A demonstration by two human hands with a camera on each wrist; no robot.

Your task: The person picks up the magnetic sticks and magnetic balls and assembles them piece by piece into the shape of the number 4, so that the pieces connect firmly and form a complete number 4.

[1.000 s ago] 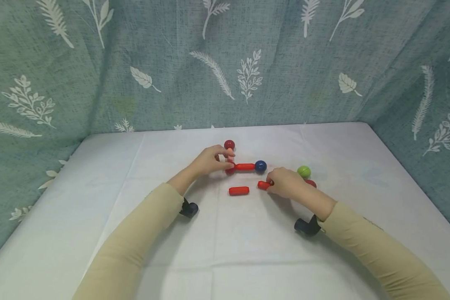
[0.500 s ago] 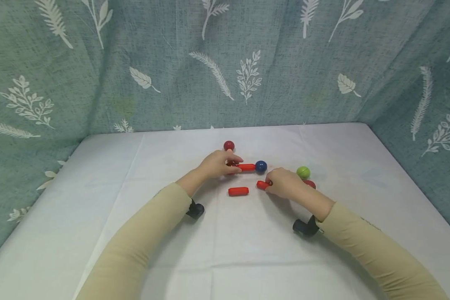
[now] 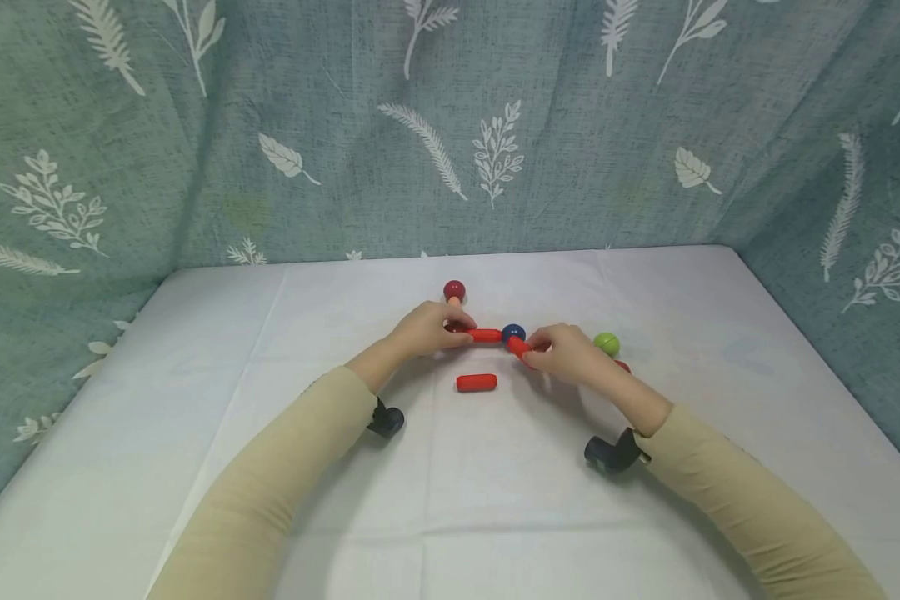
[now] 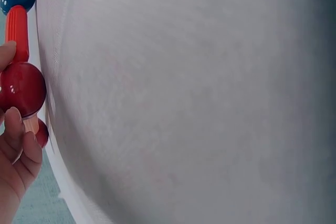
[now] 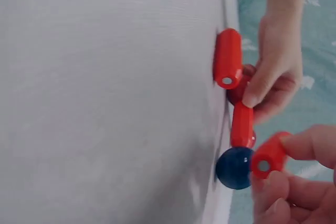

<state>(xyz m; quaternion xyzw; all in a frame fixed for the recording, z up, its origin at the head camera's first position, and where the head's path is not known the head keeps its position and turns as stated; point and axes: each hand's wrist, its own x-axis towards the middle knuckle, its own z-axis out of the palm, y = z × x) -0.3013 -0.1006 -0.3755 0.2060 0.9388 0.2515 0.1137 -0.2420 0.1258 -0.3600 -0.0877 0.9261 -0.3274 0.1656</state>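
Observation:
My left hand [image 3: 429, 327] grips the near end of a small chain of magnetic toy pieces, with fingers on a red magnetic rod [image 4: 18, 30] and around a red ball [image 4: 23, 88]. The rod's other end meets a blue ball [image 3: 513, 332]. A pale orange rod [image 4: 31, 124] joins the gripped ball to a second red ball [image 3: 454, 290] farther back. My right hand [image 3: 567, 352] pinches another red rod [image 5: 270, 157] between thumb and fingers, slanted, its upper end at the blue ball. Whether the two touch is hard to tell.
A loose red rod [image 3: 476, 382] lies on the white cloth nearer the front. Right of the right hand sit a green ball [image 3: 607, 343] and a partly hidden red ball [image 3: 623, 366]. A patterned curtain [image 3: 450, 133] hangs behind the table.
My left hand moved rightward onto the chain's red rod and ball. My right hand brought its red rod up to the blue ball; the chain shifted slightly left.

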